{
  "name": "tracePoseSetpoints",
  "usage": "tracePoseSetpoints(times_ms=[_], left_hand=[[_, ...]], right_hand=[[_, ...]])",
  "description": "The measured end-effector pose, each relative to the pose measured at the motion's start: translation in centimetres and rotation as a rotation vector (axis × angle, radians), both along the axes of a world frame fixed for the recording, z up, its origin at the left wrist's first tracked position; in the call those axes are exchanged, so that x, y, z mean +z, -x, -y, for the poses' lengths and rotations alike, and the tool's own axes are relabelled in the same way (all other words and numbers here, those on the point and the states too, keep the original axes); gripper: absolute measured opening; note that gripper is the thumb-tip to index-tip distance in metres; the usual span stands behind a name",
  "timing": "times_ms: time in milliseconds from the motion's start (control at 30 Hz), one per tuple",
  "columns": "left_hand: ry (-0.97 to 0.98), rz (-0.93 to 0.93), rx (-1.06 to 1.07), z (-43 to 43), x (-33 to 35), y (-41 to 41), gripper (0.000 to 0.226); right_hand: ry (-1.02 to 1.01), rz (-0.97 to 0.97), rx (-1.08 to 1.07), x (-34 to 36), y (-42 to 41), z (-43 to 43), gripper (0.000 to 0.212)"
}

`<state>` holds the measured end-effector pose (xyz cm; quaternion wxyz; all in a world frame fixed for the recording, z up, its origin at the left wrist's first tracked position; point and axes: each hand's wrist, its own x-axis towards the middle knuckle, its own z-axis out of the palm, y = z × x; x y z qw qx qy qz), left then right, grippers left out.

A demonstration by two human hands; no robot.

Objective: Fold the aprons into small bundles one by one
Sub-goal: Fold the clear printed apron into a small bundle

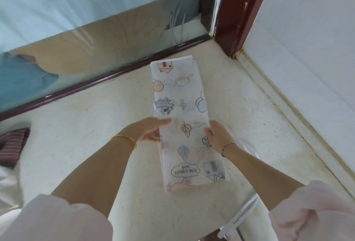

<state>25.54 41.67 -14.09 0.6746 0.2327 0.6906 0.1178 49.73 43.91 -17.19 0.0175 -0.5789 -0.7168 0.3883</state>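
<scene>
Apron (182, 104), folded into a long strip, is lying flat on the speckled surface (92, 125); left hand (150, 133) and right hand (218, 137) are pinching its opposite edges mid-length, likely readying a crosswise fold.

Printed white apron (184, 117), folded long strip, flat

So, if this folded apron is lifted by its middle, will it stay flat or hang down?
Probably floppy: the apron looks thin and half-transparent, so its ends would likely droop. It seems light, since the left hand and right hand only pinch its edges. The smooth sheet may slide and unfold.
</scene>
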Motion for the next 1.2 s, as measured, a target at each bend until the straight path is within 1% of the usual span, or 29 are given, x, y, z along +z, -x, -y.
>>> tracePoseSetpoints(times_ms=[67,133,200,267,333,500,567,633,800,967,1100,1133,1200], left_hand=[[-0.172,-0.122,0.14,-1.8,0.2,-0.4,0.031],[-0.255,-0.253,0.177,-2.9,-0.4,-1.2,0.022],[-0.276,-0.365,0.175,-3.3,-1.5,-1.5,0.023],[-0.259,-0.428,0.214,-3.0,-2.6,-1.4,0.029],[-0.234,-0.443,0.262,-2.5,-3.4,-1.1,0.032],[-0.208,-0.435,0.308,-1.7,-3.5,-1.2,0.026],[-0.188,-0.439,0.342,-1.5,-3.4,-1.3,0.024],[-0.188,-0.446,0.399,-1.2,-3.3,-1.5,0.021],[-0.207,-0.486,0.463,-1.0,-3.4,-1.1,0.028],[-0.232,-0.513,0.396,-1.1,-3.5,-0.9,0.031],[-0.23,-0.567,0.365,-1.2,-3.8,-0.9,0.036],[-0.233,-0.583,0.351,-1.2,-3.8,-0.9,0.038],[-0.255,-0.621,0.333,-1.2,-3.7,-1.3,0.042]], right_hand=[[-0.006,0.033,0.0,-0.2,0.5,-0.1,0.019],[0.001,0.033,-0.024,-0.6,0.7,-0.3,0.023],[0.011,0.037,-0.029,-0.8,0.8,-0.5,0.023],[0.011,0.047,-0.002,-0.8,0.7,-0.5,0.019],[-0.007,0.055,0.032,-0.9,0.5,-0.4,0.019],[-0.024,0.089,0.108,-1.0,0.5,-0.2,0.02],[-0.021,0.151,0.146,-1.0,0.6,-0.1,0.013],[-0.042,0.201,0.152,-1.1,0.7,0.1,0.016],[-0.077,0.203,0.121,-1.2,1.2,0.4,0.017],[-0.062,0.203,0.048,-1.4,1.6,0.0,0.017],[-0.004,0.248,0.009,-1.2,2.3,-0.3,0.008],[0.017,0.234,-0.017,-1.1,2.4,-0.3,0.008],[0.047,0.19,-0.079,-1.0,2.4,-0.2,0.016]])
